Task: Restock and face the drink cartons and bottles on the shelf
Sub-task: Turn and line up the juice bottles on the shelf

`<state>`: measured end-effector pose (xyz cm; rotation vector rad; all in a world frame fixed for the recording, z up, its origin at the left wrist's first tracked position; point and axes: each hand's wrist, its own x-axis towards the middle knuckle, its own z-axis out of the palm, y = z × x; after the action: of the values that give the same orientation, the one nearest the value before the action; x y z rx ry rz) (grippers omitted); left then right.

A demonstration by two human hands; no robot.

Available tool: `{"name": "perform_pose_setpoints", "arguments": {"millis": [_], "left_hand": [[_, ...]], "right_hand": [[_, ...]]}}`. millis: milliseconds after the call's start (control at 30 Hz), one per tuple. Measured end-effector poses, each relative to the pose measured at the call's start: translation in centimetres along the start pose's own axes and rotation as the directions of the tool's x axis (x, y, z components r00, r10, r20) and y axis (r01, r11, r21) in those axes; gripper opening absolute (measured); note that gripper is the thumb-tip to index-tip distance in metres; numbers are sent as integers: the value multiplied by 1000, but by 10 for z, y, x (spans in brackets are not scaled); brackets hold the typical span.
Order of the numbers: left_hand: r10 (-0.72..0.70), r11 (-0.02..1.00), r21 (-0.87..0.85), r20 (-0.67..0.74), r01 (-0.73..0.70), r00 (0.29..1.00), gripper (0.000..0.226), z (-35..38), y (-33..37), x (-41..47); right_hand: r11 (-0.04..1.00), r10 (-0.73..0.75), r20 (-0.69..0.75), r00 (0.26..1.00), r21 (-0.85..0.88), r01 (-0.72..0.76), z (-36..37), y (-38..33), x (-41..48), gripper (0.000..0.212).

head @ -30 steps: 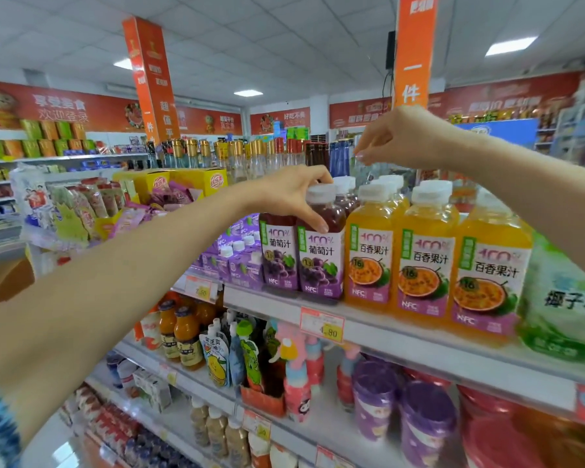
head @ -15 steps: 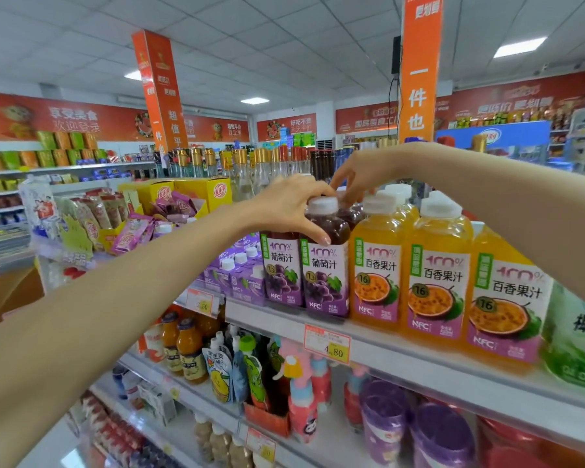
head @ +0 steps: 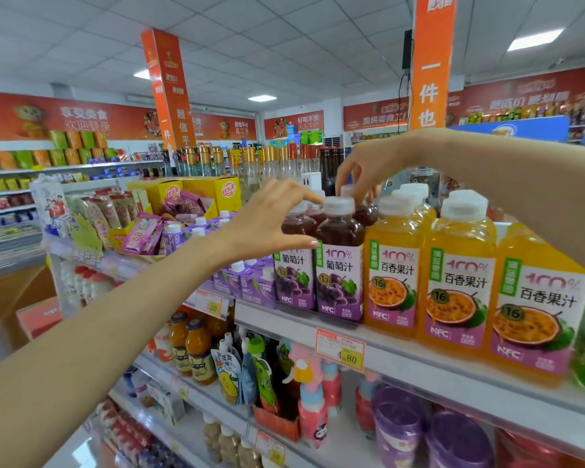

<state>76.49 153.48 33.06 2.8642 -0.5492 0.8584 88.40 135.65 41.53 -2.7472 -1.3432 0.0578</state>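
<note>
Two dark grape juice bottles (head: 339, 268) carry purple labels reading "100%", "葡萄汁", "1.3" and "NFC". The orange passion fruit juice bottles (head: 460, 278) just beside them read "100%", "百香果汁", "16" and "NFC". A price tag (head: 341, 349) on the shelf edge (head: 419, 364) below shows "4.80". A second tag (head: 210, 305), further left, appears to show "2.50". An orange hanging banner (head: 431, 79) reads "一件也". A red wall banner (head: 81, 118) reads "享受美食".
</note>
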Motion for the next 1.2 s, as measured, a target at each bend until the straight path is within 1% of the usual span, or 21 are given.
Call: {"name": "perform_pose_setpoints", "arguments": {"millis": [100,200,267,367,467,533,633,667,733,800,833,900,967,1000,1033,1100,1200], "left_hand": [[-22,999,-29,-49,21,999,65,-4,-4,-10],[-91,993,-87,-76,84,993,56,-8,-6,-18],[-107,991,-90,-74,100,991,58,-9,-4,-21],[-140,982,-141,-74,129,987,64,-13,2,-24],[-224,932,-320,-140,170,965,69,-22,12,-25],[-285,886,-426,-193,182,939,71,-29,17,-25],[-403,792,-576,-241,204,883,72,-39,20,-29],[-448,753,-623,-244,215,860,75,-42,20,-32],[-526,682,-689,-229,245,819,84,-47,18,-39],[-567,618,-740,-185,267,802,92,-53,16,-49],[-570,587,-765,-160,264,806,88,-55,16,-55],[-568,552,-794,-135,254,812,61,-58,16,-69],[-602,539,-797,-140,271,786,38,-57,17,-85],[-619,535,-799,-151,274,771,32,-55,18,-94],[-637,529,-806,-168,267,752,29,-53,18,-102],[-676,504,-829,-205,241,708,31,-48,21,-119],[-726,460,-858,-216,227,653,30,-44,24,-145]], "right_hand": [[999,-2,-83,997,35,5,-20,-3,-3,34],[998,4,-220,975,67,11,-46,-11,-12,31],[997,8,-320,947,74,16,-62,-21,-19,27],[991,9,-491,871,118,56,-85,-34,-25,28],[986,-7,-642,767,125,113,-103,-50,-25,37],[980,-20,-689,725,129,149,-108,-64,-26,41],[949,-56,-729,682,173,262,-104,-88,-30,39],[933,-67,-730,680,196,302,-99,-95,-32,36],[892,-78,-703,707,267,364,-85,-109,-32,31],[845,-105,-672,733,328,422,-64,-124,-29,28],[820,-124,-665,736,349,453,-54,-131,-27,28],[766,-138,-667,732,397,506,-33,-144,-23,29],[688,-131,-669,732,470,553,-13,-155,-17,29],[650,-127,-672,730,499,573,-4,-160,-14,29],[625,-118,-673,730,521,582,6,-166,-11,29],[574,-103,-663,741,569,589,25,-177,-4,24],[484,-103,-601,793,666,568,50,-188,5,23]]}}
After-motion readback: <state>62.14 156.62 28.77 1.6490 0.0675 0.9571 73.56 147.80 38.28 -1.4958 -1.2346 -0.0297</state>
